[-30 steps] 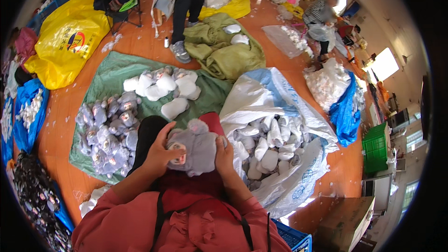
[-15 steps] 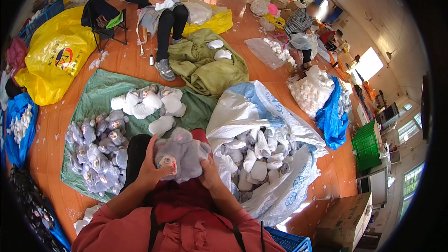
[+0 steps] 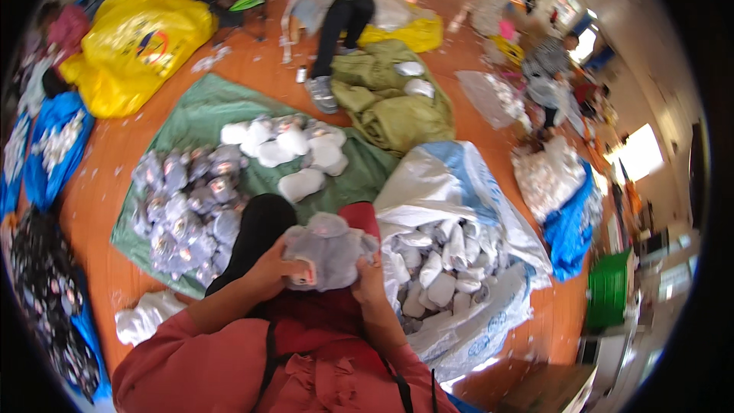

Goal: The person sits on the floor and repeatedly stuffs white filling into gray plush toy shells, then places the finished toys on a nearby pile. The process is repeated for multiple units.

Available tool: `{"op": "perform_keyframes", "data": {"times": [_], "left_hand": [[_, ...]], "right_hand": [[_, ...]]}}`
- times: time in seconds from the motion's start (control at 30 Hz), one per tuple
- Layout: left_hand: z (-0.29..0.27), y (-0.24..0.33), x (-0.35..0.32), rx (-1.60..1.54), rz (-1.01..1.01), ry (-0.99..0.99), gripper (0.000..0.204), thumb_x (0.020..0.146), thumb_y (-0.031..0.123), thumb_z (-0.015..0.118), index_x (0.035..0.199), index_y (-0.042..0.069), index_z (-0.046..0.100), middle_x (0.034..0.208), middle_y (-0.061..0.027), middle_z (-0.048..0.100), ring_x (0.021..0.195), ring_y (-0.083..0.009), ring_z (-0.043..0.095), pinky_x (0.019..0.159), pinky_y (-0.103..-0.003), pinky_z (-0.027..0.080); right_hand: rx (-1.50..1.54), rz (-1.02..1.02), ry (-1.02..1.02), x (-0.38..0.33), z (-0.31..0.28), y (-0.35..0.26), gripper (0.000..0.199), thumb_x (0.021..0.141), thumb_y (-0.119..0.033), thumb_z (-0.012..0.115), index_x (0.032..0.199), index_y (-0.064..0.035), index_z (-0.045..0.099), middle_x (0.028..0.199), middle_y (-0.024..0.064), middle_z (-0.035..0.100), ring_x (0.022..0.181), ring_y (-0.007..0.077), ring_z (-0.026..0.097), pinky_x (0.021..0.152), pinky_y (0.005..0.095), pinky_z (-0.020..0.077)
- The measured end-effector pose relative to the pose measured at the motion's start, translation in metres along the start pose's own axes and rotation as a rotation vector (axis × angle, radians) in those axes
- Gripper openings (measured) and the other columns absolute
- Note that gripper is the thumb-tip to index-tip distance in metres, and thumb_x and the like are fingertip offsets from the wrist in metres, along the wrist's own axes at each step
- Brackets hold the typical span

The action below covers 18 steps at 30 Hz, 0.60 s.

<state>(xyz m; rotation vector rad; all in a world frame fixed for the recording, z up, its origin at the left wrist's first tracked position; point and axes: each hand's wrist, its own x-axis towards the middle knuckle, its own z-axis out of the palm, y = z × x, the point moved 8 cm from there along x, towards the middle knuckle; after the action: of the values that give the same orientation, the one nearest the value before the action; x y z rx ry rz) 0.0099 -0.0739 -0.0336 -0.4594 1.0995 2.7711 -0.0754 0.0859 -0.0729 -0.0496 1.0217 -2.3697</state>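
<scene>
A grey plush toy piece (image 3: 329, 248) with a small printed face is held over my lap between both hands. My left hand (image 3: 277, 269) grips its left side beside the face, thumb on top. On the right side my right hand (image 3: 369, 279) pinches the edge of the plush. Ahead, a green cloth (image 3: 202, 111) bears a heap of similar grey plush pieces (image 3: 187, 214) on the left and several white padded pieces (image 3: 302, 183) farther back. To my right an open white woven sack (image 3: 489, 329) holds many white and grey pieces (image 3: 442, 287).
Across from me a seated person (image 3: 344, 11) works on a white piece, beside an olive sack (image 3: 375, 107). A yellow sack (image 3: 141, 38) lies far left. At right stand a stuffed clear bag (image 3: 547, 172), blue sack (image 3: 569, 229) and green crate (image 3: 609, 291). Dark printed fabric (image 3: 46, 298) lies left.
The view has turned left, so the surroundings sit farther right in the picture. Both hands still hold the plush piece, its printed face now turned partly away under my left thumb.
</scene>
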Motion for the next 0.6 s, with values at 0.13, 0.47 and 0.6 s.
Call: {"op": "perform_keyframes", "data": {"times": [0.13, 0.47, 0.6], "left_hand": [[-0.001, -0.004, -0.005, 0.266, -0.059, -0.022, 0.067, 0.075, 0.006, 0.076, 0.135, 0.004, 0.046, 0.121, -0.0085, 0.06, 0.109, -0.0185, 0.059, 0.094, -0.034, 0.048], [0.0, 0.017, -0.007, 0.238, 0.092, 0.117, 0.059, 0.076, 0.005, 0.078, 0.13, 0.004, 0.054, 0.117, -0.0068, 0.064, 0.104, -0.0158, 0.061, 0.091, -0.032, 0.05], [-0.05, 0.065, -0.015, 0.292, 0.326, 0.383, 0.064, 0.077, 0.012, 0.079, 0.132, 0.005, 0.048, 0.113, -0.0081, 0.063, 0.099, -0.0169, 0.062, 0.086, -0.034, 0.054]], "right_hand": [[-0.086, -0.035, 0.005, 0.001, -0.014, -0.005, 0.044, 0.089, 0.002, 0.055, 0.132, -0.0027, 0.049, 0.126, 0.011, 0.059, 0.113, 0.0232, 0.06, 0.099, 0.0397, 0.0481], [-0.212, -0.13, -0.013, 0.005, 0.012, -0.019, 0.038, 0.098, -0.025, 0.057, 0.128, -0.0031, 0.051, 0.126, 0.0141, 0.059, 0.116, 0.0275, 0.059, 0.099, 0.0447, 0.0482], [-0.056, -0.075, -0.006, 0.014, -0.008, -0.018, 0.032, 0.101, -0.026, 0.05, 0.126, -0.0056, 0.05, 0.106, 0.0108, 0.062, 0.089, 0.0215, 0.061, 0.078, 0.0351, 0.053]]}}
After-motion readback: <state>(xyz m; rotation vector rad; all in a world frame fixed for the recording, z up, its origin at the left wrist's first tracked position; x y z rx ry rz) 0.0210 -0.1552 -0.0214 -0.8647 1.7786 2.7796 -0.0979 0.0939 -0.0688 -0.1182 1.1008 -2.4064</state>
